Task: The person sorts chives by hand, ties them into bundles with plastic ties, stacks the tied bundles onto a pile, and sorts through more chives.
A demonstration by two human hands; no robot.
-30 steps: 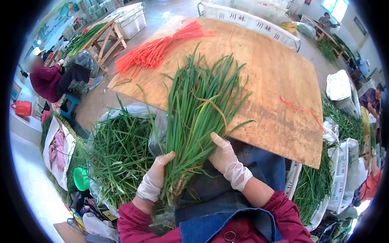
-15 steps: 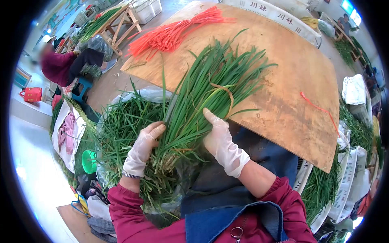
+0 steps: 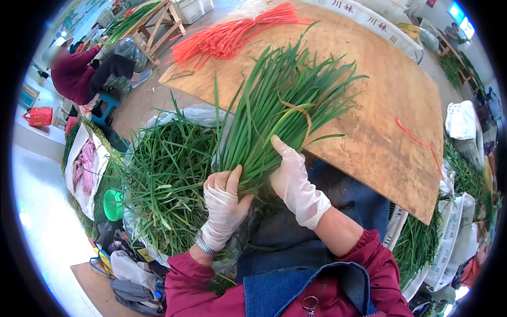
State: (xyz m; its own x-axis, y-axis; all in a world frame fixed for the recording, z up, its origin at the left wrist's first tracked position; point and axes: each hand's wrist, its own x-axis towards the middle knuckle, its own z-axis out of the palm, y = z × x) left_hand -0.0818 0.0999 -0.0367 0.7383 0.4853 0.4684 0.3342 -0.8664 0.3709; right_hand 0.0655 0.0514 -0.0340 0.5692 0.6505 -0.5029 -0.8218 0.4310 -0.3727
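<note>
A thick bunch of long green leaves (image 3: 285, 100) stands between my two gloved hands, its tips leaning over the wooden board (image 3: 391, 105). My left hand (image 3: 227, 206) has its fingers wrapped over the bunch's lower end, back of the hand toward me. On the bunch's right side, my right hand (image 3: 298, 182) grips it, thumb pointing up along the leaves. A curled brown leaf shows near that thumb. The stem ends are hidden behind my left hand.
Red ties (image 3: 227, 39) lie on the board's far left, one loose red strip (image 3: 420, 140) on its right. A bag of loose greens (image 3: 169, 179) is at my left. White crates (image 3: 369, 24) stand beyond the board. A seated person (image 3: 79, 74) is at far left.
My left hand has moved from the bunch's left side across its lower end, covering the stems. The bunch has shifted right and tilted over the board since the earliest frame.
</note>
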